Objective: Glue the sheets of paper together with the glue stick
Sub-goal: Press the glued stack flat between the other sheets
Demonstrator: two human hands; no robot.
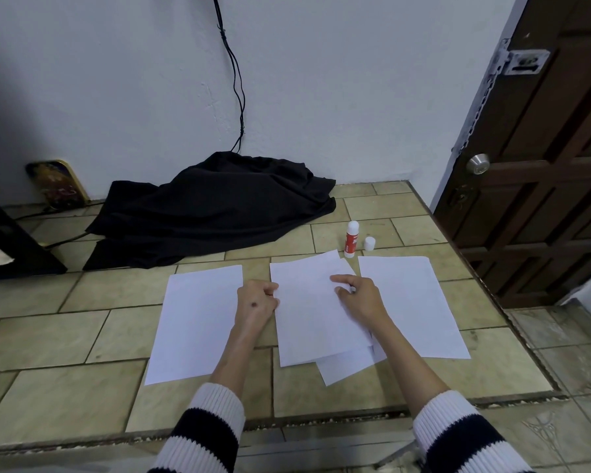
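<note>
White sheets of paper lie on a tiled counter. A single sheet (195,322) is at the left and another single sheet (413,305) at the right. Between them sits a skewed stack of sheets (311,315). My left hand (256,300) is curled into a fist, pinching the stack's left edge. My right hand (357,297) rests on top of the stack, forefinger stretched out flat on the paper. A red and white glue stick (351,240) stands upright behind the stack, uncapped, with its white cap (369,243) beside it.
A heap of black cloth (212,206) lies at the back of the counter under a hanging black cable (236,80). A dark box (11,240) is at the left edge. The counter's front edge (321,418) is near my sleeves. A brown door (539,158) stands at right.
</note>
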